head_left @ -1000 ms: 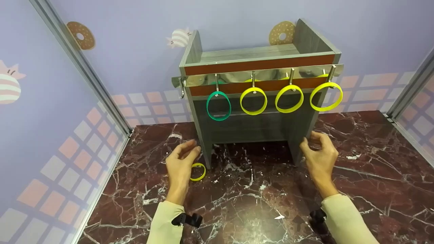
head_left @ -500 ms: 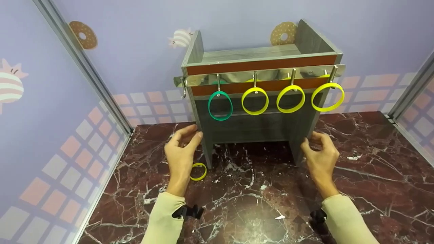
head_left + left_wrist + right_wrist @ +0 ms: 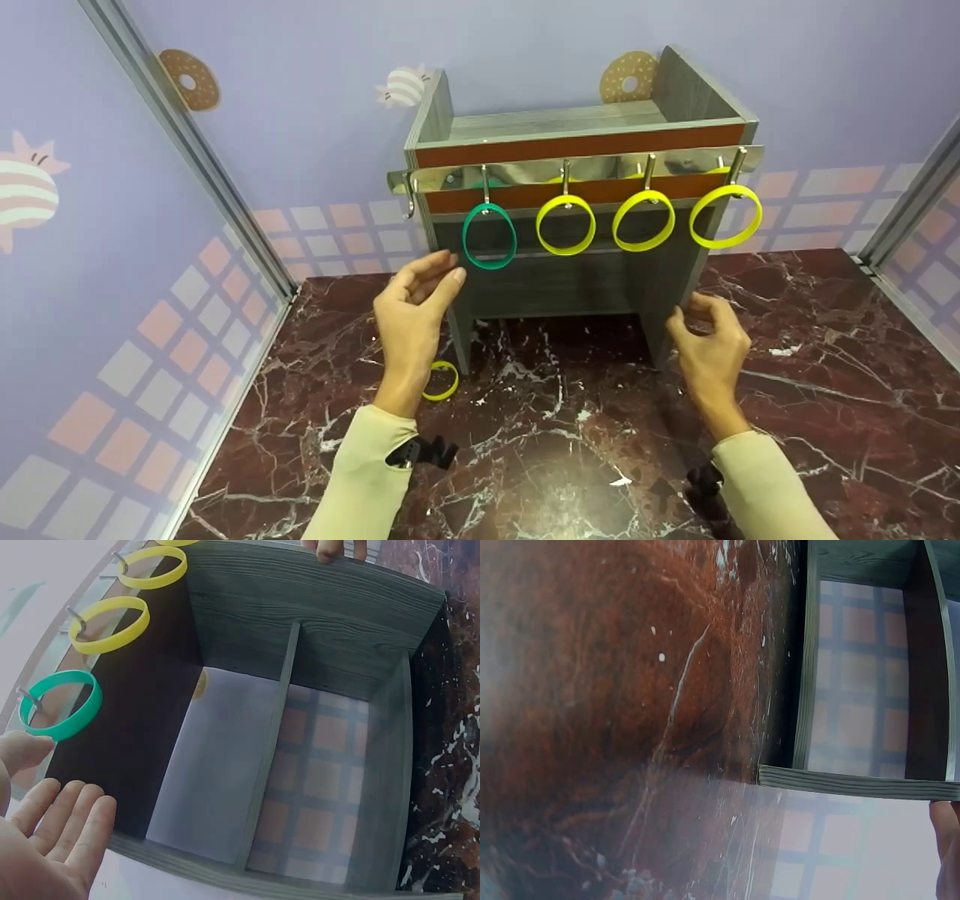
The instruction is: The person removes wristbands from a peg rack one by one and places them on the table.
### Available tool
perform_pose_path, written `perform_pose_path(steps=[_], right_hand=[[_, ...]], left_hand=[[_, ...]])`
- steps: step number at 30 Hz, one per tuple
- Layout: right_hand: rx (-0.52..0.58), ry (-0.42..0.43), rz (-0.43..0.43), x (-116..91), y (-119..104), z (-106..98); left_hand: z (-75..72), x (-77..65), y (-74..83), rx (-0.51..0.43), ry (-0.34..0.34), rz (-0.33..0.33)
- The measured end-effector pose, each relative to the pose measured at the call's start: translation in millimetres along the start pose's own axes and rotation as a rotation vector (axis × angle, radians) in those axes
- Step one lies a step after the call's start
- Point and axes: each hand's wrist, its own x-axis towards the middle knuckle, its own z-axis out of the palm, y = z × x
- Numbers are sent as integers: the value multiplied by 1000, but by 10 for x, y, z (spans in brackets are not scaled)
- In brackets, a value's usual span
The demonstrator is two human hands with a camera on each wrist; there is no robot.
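A grey wood-grain shelf (image 3: 555, 281) stands on the table, with a metal hook rail (image 3: 517, 174) across its front. From the hooks hang a green ring (image 3: 490, 267) and three yellow rings, the left one (image 3: 566, 253) beside the green. My left hand (image 3: 412, 319) is raised at the shelf's left side, fingers loosely bent and holding nothing. The left wrist view has its thumb just below the green ring (image 3: 64, 727). My right hand (image 3: 709, 337) holds the front edge of the shelf's right panel (image 3: 664, 330) between thumb and fingers.
Another yellow ring (image 3: 442, 397) lies on the dark red marbled table (image 3: 540, 465) by the shelf's lower left corner. One bare hook (image 3: 409, 202) sits at the rail's left end. A patterned lilac wall (image 3: 300, 112) closes off the back and sides.
My left hand has risen from near the table, beside the loose yellow ring, up and slightly right toward the green ring. The right hand and the rings stay put.
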Motion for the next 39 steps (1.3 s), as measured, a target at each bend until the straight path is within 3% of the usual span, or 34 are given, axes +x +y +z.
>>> perform_pose_path(steps=[6, 12, 29, 39], right_hand=[[27, -3, -16, -1, -194, -11], [13, -4, -10, 6, -7, 9], [10, -11, 0, 11, 55, -12], [8, -3, -1, -6, 83, -2]], left_hand=[[83, 55, 45, -17, -34, 22], [152, 107, 84, -39, -71, 46], [142, 201, 233, -104, -23, 68], [141, 182, 353, -133, -26, 110]])
